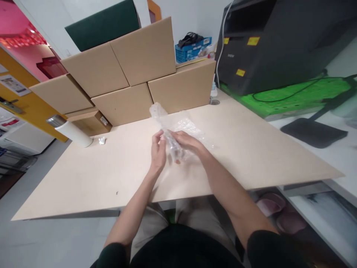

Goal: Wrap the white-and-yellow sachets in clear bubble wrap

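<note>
Both of my hands are closed around a rolled length of bubble wrap (173, 147) above the light wooden table (228, 163). My left hand (158, 150) grips it from the left, thumb up against the plastic. From the right, my right hand (185, 139) curls its fingers over the roll. The roll lies slanted, its far end up near the cardboard boxes and its near end pointing toward me. A small brownish bit shows at that near end; what is inside the wrap I cannot make out. A loose sheet of bubble wrap (192, 128) spreads flat behind my right hand.
Cardboard boxes (122, 104) are stacked along the table's back edge. A white bottle (74, 133) with a metal cap leans in view at the left, near a crumpled white scrap (102, 140). A black printer (251, 48) stands on a green crate (301, 96) at right.
</note>
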Motion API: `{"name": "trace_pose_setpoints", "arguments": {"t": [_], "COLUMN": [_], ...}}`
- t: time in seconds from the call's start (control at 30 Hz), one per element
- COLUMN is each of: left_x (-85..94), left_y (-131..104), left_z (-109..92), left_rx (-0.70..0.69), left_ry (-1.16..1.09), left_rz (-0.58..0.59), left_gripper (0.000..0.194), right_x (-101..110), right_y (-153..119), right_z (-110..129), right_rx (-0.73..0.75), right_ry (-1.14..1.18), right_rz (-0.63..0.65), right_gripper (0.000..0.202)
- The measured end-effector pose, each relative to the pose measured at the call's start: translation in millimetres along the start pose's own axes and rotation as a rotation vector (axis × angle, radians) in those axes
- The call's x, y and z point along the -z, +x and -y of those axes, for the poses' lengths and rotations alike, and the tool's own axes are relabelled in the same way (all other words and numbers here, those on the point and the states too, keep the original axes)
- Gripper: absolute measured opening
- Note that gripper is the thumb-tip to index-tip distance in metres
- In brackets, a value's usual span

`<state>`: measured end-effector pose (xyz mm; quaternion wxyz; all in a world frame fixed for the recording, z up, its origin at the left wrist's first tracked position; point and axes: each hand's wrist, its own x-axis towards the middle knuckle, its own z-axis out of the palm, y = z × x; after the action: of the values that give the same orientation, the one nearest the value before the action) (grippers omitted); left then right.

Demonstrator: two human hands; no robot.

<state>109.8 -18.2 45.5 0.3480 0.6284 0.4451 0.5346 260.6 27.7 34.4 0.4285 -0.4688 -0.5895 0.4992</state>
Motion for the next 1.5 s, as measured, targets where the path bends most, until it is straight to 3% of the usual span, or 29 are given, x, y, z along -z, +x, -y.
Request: {"name": "trace_pose_setpoints", "arguments": {"t": [0.07, 0.13, 0.23, 0.3, 0.43, 0.53, 0.6, 0.7, 0.83, 0.9, 0.97, 1.07, 1.17, 1.33, 1.43, 1.5], "left_x": [-20.9, -39.5, -61.4, -71.1, -79.3, -77.8, -72.7, -55.0, -8.7, 20.1, 46.7, 73.2, 79.9, 66.2, 60.0, 57.6], "left_y": [5.0, 9.0, 11.6, 11.3, 7.8, 3.8, 3.0, 11.0, 38.0, 48.6, 51.2, 41.3, 27.3, 25.5, 32.4, 35.2], "left_z": [4.6, 13.6, 27.5, 33.0, 35.4, 34.9, 33.6, 26.4, 7.1, -3.0, -10.7, -14.3, -9.8, 11.0, 37.2, 55.2], "left_rx": [-0.062, -0.113, -0.119, -0.099, -0.124, -0.136, -0.144, -0.177, -0.180, -0.153, -0.098, 0.107, 0.300, 0.463, 0.551, 0.535], "left_ry": [0.098, 0.238, 0.472, 0.602, 0.716, 0.706, 0.663, 0.626, 0.661, 0.555, 0.314, -0.092, -0.367, -0.495, -0.390, -0.217], "left_rz": [0.108, 0.190, 0.339, 0.424, 0.439, 0.430, 0.407, 0.295, 0.113, 0.121, 0.258, 0.436, 0.443, 0.200, 0.041, -0.028], "left_gripper": [0.043, 0.045, 0.045, 0.044, 0.047, 0.048, 0.048, 0.052, 0.051, 0.053, 0.061, 0.077, 0.079, 0.056, 0.064, 0.071], "right_x": [17.2, 38.2, 68.6, 80.8, 78.5, 67.6, 63.3, 61.0, 55.4, 49.9, 43.6, 33.0, 20.5, 1.2, -7.1, -11.8], "right_y": [2.9, 5.9, 8.4, 9.1, 14.2, 17.9, 15.4, 2.7, -20.5, -29.4, -34.3, -32.7, -20.3, 9.7, 19.7, 21.3], "right_z": [-3.4, -7.3, -13.3, -17.5, -26.7, -30.3, -27.8, -14.7, 12.8, 24.6, 31.9, 33.8, 24.9, -11.3, -32.0, -39.1], "right_rx": [-0.041, -0.040, 0.033, 0.001, -0.225, -0.202, -0.154, -0.077, 0.010, 0.041, 0.065, 0.087, 0.084, -0.033, -0.049, -0.023], "right_ry": [0.082, 0.065, -0.179, -0.380, -0.500, -0.383, -0.170, 0.215, 0.387, 0.406, 0.422, 0.450, 0.527, 0.443, 0.126, -0.149], "right_rz": [-0.042, -0.196, -0.532, -0.655, -0.567, -0.503, -0.452, -0.269, 0.062, 0.197, 0.257, 0.196, 0.024, -0.241, -0.392, -0.489], "right_gripper": [0.039, 0.028, 0.020, 0.026, 0.035, 0.027, 0.026, 0.031, 0.035, 0.036, 0.036, 0.036, 0.041, 0.043, 0.039, 0.043]}}
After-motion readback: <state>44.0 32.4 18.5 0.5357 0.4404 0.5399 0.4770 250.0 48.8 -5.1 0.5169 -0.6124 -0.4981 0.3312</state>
